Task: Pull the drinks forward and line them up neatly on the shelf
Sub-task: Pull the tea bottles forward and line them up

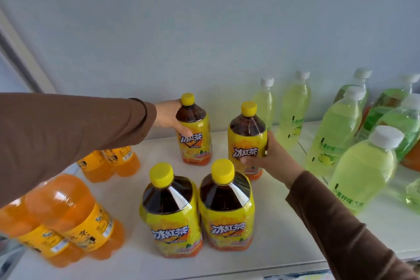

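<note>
Front tea bottles: two yellow-capped iced-tea bottles, left (171,211) and right (227,207), are stood upright side by side near the shelf (284,229) front edge, at 6 o'clock.
Left hand (169,118): its grip is wrapped round the shoulder of the rear-left tea bottle (194,130), at 12 o'clock, upright near the back wall (204,29).
Right hand (271,158): its grip is curled round the label of the rear-right tea bottle (247,138), at 1 o'clock, upright, just behind the front pair.
Orange drinks: one group (68,218) is seen at 8 o'clock, another (109,161) at 10 o'clock, behind the left sleeve (68,134).
Green drinks: pale lime bottles with white caps (361,168) are ranged from 1 to 4 o'clock.
</note>
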The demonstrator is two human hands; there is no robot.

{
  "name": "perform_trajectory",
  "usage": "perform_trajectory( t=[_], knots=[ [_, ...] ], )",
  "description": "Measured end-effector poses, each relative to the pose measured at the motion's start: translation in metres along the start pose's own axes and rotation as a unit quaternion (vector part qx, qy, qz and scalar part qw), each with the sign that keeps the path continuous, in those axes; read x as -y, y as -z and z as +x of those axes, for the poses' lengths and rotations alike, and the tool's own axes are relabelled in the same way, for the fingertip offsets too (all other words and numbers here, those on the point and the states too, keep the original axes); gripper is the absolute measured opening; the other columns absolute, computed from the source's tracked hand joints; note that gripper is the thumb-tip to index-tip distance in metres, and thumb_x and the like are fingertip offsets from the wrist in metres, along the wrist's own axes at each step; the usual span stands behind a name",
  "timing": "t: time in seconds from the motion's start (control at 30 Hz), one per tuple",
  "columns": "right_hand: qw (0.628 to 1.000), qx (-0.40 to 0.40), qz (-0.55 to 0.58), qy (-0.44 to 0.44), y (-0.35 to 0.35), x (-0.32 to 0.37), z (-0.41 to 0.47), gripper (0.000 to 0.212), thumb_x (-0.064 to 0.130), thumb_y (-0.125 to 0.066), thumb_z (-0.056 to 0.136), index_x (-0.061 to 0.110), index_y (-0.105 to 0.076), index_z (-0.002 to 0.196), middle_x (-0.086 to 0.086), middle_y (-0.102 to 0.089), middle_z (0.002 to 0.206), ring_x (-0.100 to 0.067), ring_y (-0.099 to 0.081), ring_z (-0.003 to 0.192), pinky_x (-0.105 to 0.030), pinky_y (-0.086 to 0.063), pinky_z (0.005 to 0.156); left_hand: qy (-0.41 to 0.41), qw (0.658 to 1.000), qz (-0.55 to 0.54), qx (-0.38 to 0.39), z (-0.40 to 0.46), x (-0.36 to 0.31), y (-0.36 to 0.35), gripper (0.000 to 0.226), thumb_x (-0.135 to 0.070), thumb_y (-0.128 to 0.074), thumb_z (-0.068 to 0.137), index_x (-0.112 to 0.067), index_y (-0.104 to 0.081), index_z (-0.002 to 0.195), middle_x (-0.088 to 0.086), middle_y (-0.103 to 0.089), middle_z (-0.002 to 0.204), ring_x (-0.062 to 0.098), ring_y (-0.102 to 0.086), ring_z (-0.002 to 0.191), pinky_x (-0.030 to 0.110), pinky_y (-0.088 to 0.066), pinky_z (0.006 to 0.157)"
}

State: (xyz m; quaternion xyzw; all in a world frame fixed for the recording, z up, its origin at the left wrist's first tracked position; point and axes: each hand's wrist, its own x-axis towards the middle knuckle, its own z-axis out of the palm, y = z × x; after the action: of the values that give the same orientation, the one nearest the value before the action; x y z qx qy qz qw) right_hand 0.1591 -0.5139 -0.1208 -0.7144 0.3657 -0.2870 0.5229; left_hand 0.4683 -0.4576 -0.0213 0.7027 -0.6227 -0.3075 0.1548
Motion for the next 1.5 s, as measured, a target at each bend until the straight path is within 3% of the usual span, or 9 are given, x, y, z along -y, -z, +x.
perform_trajectory(
  t=[0.27,0.4,0.5,0.63,0.77,0.97,1.07,1.13,1.5],
  knots=[
    [0.999,-0.048,0.013,0.020,-0.009,-0.008,0.006,0.070,0.019,-0.095,0.062,0.023,-0.058,0.122,0.005,-0.073,0.108,-0.013,-0.069,0.099,-0.036,-0.059,0.084,-0.001,1.000,0.006,-0.014,0.009,0.001,0.008,0.085,-0.053,-0.089,0.041,-0.024,-0.067,0.118,-0.007,-0.074,0.113,0.014,-0.069,0.105,0.037,-0.053,0.098],
    [0.996,-0.015,0.088,0.005,-0.020,0.005,0.013,0.069,0.031,-0.095,0.057,0.020,-0.065,0.118,0.001,-0.078,0.104,-0.019,-0.075,0.095,-0.041,-0.061,0.082,0.044,0.998,-0.030,0.024,0.005,-0.007,0.028,0.097,-0.063,-0.091,0.031,-0.025,-0.066,0.117,-0.005,-0.076,0.108,0.017,-0.072,0.101,0.031,-0.059,0.080],
    [0.992,0.012,0.126,-0.012,-0.025,0.025,0.019,0.053,0.029,-0.088,0.066,0.017,-0.069,0.114,0.001,-0.080,0.099,-0.019,-0.077,0.088,-0.029,-0.060,0.069,0.087,0.994,-0.029,0.060,-0.002,-0.011,0.046,0.099,-0.064,-0.090,0.038,-0.018,-0.064,0.122,-0.001,-0.077,0.106,0.015,-0.074,0.094,0.026,-0.059,0.069],
    [0.990,0.043,0.133,-0.028,-0.025,0.040,0.029,0.040,0.029,-0.082,0.078,0.016,-0.070,0.114,-0.001,-0.080,0.097,-0.018,-0.078,0.083,-0.023,-0.058,0.060,0.116,0.990,-0.038,0.074,-0.013,-0.007,0.059,0.110,-0.072,-0.087,0.022,-0.017,-0.066,0.115,0.002,-0.077,0.104,0.017,-0.074,0.093,0.027,-0.059,0.066],
    [0.992,0.044,0.118,-0.027,-0.029,0.038,0.037,0.046,0.034,-0.085,0.073,0.017,-0.070,0.113,0.000,-0.080,0.097,-0.017,-0.078,0.082,-0.026,-0.060,0.063,0.115,0.990,-0.035,0.072,-0.020,-0.002,0.063,0.111,-0.073,-0.087,0.024,-0.017,-0.066,0.117,0.002,-0.077,0.105,0.017,-0.074,0.093,0.026,-0.059,0.067],
    [0.998,0.011,0.065,0.002,-0.044,0.024,0.047,0.073,0.045,-0.097,0.051,0.023,-0.063,0.112,0.003,-0.078,0.102,-0.016,-0.076,0.092,-0.046,-0.062,0.084,0.075,0.996,-0.040,0.029,-0.030,0.010,0.050,0.101,-0.067,-0.091,0.028,-0.031,-0.062,0.118,-0.009,-0.075,0.110,0.012,-0.071,0.103,0.029,-0.059,0.075],
    [1.000,-0.005,0.014,0.026,-0.050,0.018,0.051,0.067,0.036,-0.096,0.058,0.022,-0.059,0.113,0.005,-0.075,0.102,-0.010,-0.071,0.092,-0.041,-0.061,0.083,0.018,0.998,-0.052,0.019,-0.028,0.016,0.035,0.064,-0.027,-0.092,0.063,-0.021,-0.065,0.120,-0.001,-0.074,0.117,0.016,-0.070,0.108,0.037,-0.058,0.091],
    [0.999,-0.006,-0.003,0.037,-0.053,0.015,0.053,0.065,0.032,-0.095,0.061,0.022,-0.057,0.113,0.006,-0.073,0.103,-0.011,-0.069,0.096,-0.041,-0.060,0.085,-0.002,0.999,-0.044,0.001,-0.028,0.019,0.028,0.056,-0.007,-0.086,0.071,-0.015,-0.065,0.123,0.001,-0.072,0.121,0.016,-0.069,0.109,0.036,-0.056,0.096],
    [0.998,0.003,-0.018,0.058,-0.069,0.004,0.063,0.069,0.027,-0.094,0.064,0.021,-0.051,0.119,0.005,-0.069,0.110,-0.008,-0.066,0.103,-0.042,-0.058,0.091,-0.028,1.000,-0.005,-0.003,-0.025,0.031,0.017,0.061,-0.012,-0.088,0.070,-0.016,-0.064,0.126,-0.004,-0.071,0.122,0.012,-0.068,0.111,0.030,-0.054,0.097]
  ],
)
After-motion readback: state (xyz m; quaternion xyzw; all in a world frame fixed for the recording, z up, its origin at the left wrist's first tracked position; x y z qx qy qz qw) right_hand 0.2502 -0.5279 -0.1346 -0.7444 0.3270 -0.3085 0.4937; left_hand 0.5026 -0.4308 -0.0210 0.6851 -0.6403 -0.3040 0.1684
